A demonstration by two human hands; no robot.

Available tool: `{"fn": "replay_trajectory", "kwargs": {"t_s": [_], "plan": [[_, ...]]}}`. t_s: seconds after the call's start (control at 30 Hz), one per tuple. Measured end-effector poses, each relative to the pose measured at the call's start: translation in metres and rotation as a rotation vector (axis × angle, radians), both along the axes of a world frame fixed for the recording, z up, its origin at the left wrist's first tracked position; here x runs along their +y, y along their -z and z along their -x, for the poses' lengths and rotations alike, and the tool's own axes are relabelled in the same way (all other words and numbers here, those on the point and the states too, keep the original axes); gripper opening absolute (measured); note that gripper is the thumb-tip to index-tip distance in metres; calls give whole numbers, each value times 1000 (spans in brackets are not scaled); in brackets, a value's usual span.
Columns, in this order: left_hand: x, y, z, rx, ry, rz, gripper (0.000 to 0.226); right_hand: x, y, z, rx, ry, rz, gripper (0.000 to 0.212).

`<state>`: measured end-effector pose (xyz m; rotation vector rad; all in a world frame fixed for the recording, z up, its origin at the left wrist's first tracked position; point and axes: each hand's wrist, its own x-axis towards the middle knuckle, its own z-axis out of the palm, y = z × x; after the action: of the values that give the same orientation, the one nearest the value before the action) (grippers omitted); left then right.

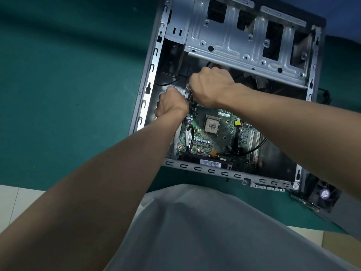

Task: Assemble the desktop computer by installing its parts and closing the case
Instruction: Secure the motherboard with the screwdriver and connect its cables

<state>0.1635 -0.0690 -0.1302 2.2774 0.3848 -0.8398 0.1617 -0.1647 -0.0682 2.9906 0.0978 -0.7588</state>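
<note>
A grey garment (195, 231) was seen nearest. Beyond it, an open computer case (187, 166) was laid flat on a green tabletop (68, 94), with a motherboard (211, 137) seated inside and a loose fan (325, 193) just beside its near right corner. The left hand (172, 103) and right hand (211, 85) were curled close together at the motherboard's far left corner; what was gripped could not be told. A metal drive cage (244, 45) was fitted farthest.

Case (195, 169) on mat (68, 85). Motherboard (214, 137) inside case, near half. Drive cage (224, 42) inside case, far end. Left hand (171, 103), right hand (211, 87) inside case, mid-left. Fan (324, 193) outside case, near-right corner.
</note>
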Motion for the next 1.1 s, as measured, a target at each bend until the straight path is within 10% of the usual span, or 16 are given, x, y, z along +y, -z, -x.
{"fn": "replay_trajectory", "kwargs": {"t_s": [1.1], "plan": [[1,-3,-1,-2,2,2,23,4,-6,-4,7,9,25,21]]}}
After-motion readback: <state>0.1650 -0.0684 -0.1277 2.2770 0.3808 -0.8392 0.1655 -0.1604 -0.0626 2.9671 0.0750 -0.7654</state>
